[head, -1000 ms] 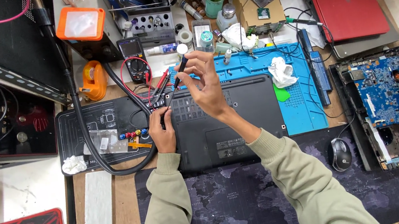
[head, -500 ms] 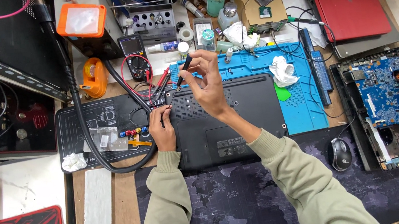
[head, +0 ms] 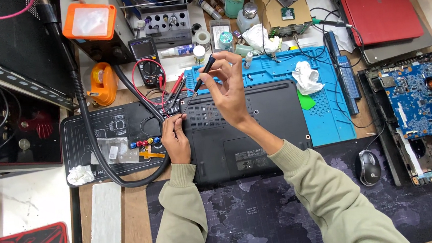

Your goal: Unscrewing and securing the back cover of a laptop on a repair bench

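Observation:
A black laptop [head: 259, 133] lies upside down on the bench in the middle of the head view. My right hand [head: 227, 86] holds a small black screwdriver [head: 202, 75], tilted with its tip down at the laptop's top left corner. My left hand [head: 176, 138] rests on the laptop's left edge, fingertips pinched right beside the screwdriver tip. Red and black probe leads [head: 178, 88] lie just above that corner.
A blue work mat [head: 330, 100] lies behind and right of the laptop, with a white crumpled tissue [head: 304, 76]. A multimeter [head: 145, 59], an orange tape dispenser [head: 102, 82], a red laptop [head: 373, 0], a bare blue circuit board [head: 422, 99] and a mouse [head: 369, 167] surround the area.
My right hand has shifted the screwdriver slightly at the laptop's corner. My left hand has stayed at the same spot.

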